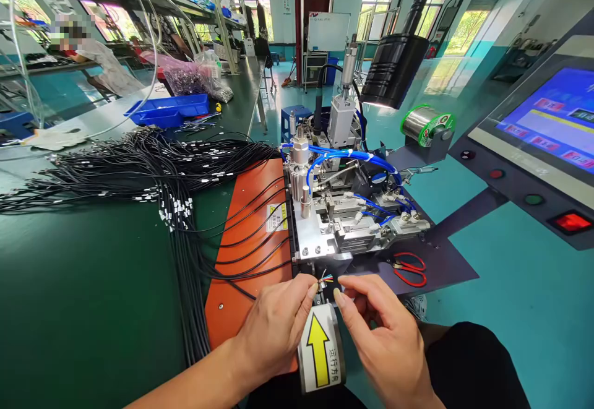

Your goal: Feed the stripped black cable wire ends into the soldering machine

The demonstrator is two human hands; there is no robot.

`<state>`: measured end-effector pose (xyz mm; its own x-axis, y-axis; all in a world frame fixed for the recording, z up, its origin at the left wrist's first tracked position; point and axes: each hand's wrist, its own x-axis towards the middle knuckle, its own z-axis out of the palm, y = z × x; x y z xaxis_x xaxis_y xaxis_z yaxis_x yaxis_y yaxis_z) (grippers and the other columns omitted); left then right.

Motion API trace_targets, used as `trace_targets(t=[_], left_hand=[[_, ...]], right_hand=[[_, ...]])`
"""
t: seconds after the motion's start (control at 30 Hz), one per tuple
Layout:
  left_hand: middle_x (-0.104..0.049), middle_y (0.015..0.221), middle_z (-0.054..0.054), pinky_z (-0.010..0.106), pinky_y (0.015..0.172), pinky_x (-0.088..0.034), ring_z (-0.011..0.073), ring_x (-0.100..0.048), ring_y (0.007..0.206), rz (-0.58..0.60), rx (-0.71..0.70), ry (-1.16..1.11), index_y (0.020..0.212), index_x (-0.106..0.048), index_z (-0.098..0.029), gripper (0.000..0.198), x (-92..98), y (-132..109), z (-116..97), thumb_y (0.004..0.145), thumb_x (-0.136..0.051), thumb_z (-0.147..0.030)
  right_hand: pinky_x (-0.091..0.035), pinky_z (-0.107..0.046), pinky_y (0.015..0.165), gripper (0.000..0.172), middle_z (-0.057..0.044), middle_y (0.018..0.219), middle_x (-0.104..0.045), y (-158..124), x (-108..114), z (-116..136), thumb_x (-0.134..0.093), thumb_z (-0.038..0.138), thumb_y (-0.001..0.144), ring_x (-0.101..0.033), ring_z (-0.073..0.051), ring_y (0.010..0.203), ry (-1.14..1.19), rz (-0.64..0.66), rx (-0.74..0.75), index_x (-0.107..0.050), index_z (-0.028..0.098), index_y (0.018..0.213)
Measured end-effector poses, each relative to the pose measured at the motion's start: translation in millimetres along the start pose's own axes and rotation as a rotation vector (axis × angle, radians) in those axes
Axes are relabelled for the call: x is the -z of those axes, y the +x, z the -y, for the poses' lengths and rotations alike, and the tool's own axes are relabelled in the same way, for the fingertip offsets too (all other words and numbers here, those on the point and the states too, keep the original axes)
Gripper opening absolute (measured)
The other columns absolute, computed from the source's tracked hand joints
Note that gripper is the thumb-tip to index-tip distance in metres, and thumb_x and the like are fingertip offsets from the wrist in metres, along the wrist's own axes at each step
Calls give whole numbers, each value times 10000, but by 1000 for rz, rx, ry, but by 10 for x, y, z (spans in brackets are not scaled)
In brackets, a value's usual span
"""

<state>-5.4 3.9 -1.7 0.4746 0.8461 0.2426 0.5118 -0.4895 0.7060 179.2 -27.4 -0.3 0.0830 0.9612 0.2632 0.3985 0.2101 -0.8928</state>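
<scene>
At the near edge of the metal machine (309, 234), my left hand (278, 310) pinches the base of thin coloured wires (327, 278), apparently so their tips stick out free. My right hand (387, 328) waits just beside, thumb and forefinger slightly parted. Left of the machine, smooth, rubbery-looking black cables (180, 291) cross a flat orange board (253, 177), seemingly spaced to avoid tangling.
</scene>
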Motion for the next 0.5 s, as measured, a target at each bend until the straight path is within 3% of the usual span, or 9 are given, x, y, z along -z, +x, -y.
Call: trace_targets(t=[0.13, 0.27, 0.4, 0.5], left_hand=[[-602, 770, -1, 255, 602, -385, 133, -569, 653, -1, -2, 13, 975, -568, -182, 232, -5, -4, 8, 1064, -369, -262], [-608, 771, -1, 258, 612, -393, 136, -578, 664, 0, 10, 18, 969, -569, -185, 243, -7, -3, 8, 1066, -363, -270], [-603, 751, -6, 258, 595, -391, 136, -571, 644, 4, 19, 14, 966, -574, -189, 254, 0, 1, 3, 1067, -359, -280], [-601, 749, -7, 257, 592, -393, 136, -570, 641, 5, 18, 14, 955, -572, -192, 255, 6, 1, -1, 1065, -363, -287]], right_hand=[[-510, -233, 645, 145, -35, 904, -637, 34, -60, 32, -597, 150, 949, -615, -134, 743, -14, -36, 157, -691, 216, 1037], [-508, -235, 674, 165, -47, 889, -629, 47, -113, 30, -579, 113, 955, -612, -140, 786, -22, -40, 221, -702, 193, 1029], [-503, -225, 659, 129, -36, 871, -641, 42, -156, 10, -587, 148, 959, -617, -133, 764, -17, -53, 180, -704, 198, 977], [-500, -209, 606, 110, -19, 857, -656, 35, -165, 0, -602, 217, 959, -621, -118, 693, 3, -40, 55, -710, 212, 939]])
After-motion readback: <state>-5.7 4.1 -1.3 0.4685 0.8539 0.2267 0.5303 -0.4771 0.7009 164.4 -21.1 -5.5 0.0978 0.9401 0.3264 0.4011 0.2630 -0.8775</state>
